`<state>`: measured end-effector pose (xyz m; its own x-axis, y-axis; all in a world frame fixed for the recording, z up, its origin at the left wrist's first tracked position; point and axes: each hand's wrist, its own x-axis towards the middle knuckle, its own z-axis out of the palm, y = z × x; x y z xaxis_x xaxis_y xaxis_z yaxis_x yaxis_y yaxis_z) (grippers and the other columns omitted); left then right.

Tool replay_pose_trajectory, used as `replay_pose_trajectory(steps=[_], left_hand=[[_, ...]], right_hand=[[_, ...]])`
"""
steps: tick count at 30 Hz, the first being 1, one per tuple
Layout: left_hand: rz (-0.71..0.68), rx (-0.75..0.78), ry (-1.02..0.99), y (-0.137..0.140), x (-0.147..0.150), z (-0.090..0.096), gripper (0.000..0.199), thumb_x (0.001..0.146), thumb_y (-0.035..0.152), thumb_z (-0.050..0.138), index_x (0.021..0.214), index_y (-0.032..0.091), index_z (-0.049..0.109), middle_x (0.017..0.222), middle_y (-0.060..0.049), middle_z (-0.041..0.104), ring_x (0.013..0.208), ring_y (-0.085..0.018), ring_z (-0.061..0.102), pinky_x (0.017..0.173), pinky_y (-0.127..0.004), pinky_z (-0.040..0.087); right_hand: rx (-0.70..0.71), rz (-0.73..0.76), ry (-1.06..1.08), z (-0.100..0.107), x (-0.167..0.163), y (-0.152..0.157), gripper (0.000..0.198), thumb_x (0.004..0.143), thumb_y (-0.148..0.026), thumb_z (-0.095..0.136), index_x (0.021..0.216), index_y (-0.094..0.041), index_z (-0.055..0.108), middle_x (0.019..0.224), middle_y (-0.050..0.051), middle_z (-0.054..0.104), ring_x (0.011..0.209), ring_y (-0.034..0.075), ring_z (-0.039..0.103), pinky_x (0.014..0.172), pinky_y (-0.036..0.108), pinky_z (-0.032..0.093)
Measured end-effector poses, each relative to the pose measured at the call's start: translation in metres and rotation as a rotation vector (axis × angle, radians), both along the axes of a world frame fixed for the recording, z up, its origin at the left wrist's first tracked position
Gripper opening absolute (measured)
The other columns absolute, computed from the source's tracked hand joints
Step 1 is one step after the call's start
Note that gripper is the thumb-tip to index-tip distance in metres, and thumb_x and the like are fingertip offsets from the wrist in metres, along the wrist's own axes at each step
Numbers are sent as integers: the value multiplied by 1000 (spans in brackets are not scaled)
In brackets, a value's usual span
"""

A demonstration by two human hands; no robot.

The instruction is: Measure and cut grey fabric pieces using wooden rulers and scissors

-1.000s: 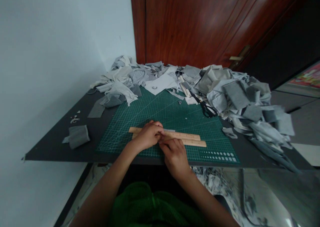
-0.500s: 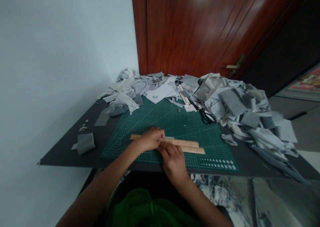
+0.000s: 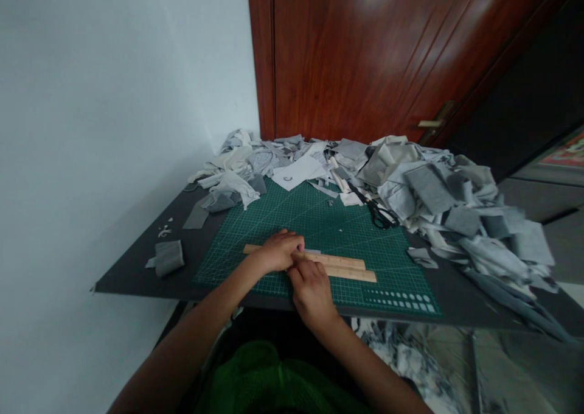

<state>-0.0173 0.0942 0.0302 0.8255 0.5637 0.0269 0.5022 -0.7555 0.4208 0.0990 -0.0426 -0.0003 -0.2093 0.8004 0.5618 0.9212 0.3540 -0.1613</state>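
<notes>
Two wooden rulers lie nearly parallel across the green cutting mat (image 3: 274, 204). My left hand (image 3: 279, 251), its fingers curled, presses on the far ruler (image 3: 340, 260), which shows on both sides of it. Right beside it, my right hand (image 3: 312, 285) is closed at the left part of the near ruler (image 3: 353, 274), fingers bent and touching it. The fingertips of both hands meet and partly hide each other. A thin strip of light grey fabric (image 3: 312, 251) peeks out behind the far ruler.
Black-handled scissors (image 3: 381, 214) lie at the mat's right back. A heap of grey and white fabric scraps (image 3: 429, 185) covers the right side, another pile (image 3: 232, 185) the back left. A folded grey cloth (image 3: 169, 257) sits left. White paper (image 3: 298, 170) lies behind the mat.
The whole view has shifted slightly, so things appear a little further right. Both hands stay at the rulers, the right one drawn marginally closer to the left.
</notes>
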Motion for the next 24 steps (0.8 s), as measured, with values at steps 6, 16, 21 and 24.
replay_pose_trajectory(steps=[6,16,21,24], left_hand=[[-27,-11,15,1,-1,6,22,76,7,60,91,24,61,92,1,66,90,-20,58,90,-33,41],[-3,-32,62,-1,-2,11,32,69,2,59,92,24,61,93,-1,63,93,-22,57,90,-34,42],[-6,-36,70,-4,-3,17,32,70,1,56,92,24,59,93,0,61,95,-21,56,90,-32,41],[-24,-39,74,-6,-3,21,29,73,2,56,92,25,59,92,0,61,94,-21,55,89,-31,41]], right_hand=[[11,-12,11,0,-7,5,18,96,-10,58,102,-18,73,113,15,72,105,28,62,86,40,49],[61,-39,-34,1,-14,5,9,92,-10,69,95,-17,73,110,16,72,102,29,64,86,41,52],[3,-87,-79,3,-18,4,11,92,-11,69,101,-17,73,113,17,72,102,29,64,87,42,52],[-46,-101,-90,6,-16,1,13,95,-12,66,106,-18,72,117,17,71,106,29,63,88,42,50]])
